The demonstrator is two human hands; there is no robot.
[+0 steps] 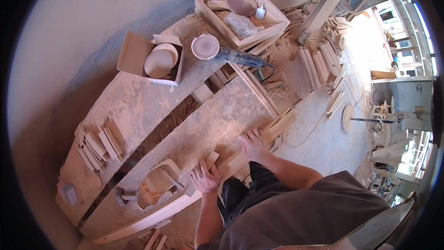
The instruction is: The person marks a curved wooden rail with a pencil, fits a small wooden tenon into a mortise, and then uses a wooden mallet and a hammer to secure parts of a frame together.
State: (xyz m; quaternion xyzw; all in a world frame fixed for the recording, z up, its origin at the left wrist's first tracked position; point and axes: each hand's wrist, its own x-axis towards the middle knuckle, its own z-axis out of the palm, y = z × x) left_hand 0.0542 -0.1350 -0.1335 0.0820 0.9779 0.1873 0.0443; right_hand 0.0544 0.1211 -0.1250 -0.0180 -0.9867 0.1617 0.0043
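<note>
My left hand [205, 179] is at the near edge of the dusty workbench [194, 132], its thumb and index finger around a short wooden block [212, 159]. Part of that block is hidden by the fingers. Farther right along the same edge, my right hand [254, 145] lies with its fingers spread on a long wooden strip [231, 163]. The strip follows the bench edge and passes by both hands. Left of my left hand, a hammer [121, 196] lies beside a dusty rounded container [161, 176] with orange-brown matter in it.
An angle sander [222, 55] with a round pad lies across the bench. Behind it stand an open cardboard box [134, 60] of sanding discs and a wooden crate [217, 30]. Short wood pieces [99, 148] lie at left; stacked slats [319, 67] and a fan [395, 141] stand right.
</note>
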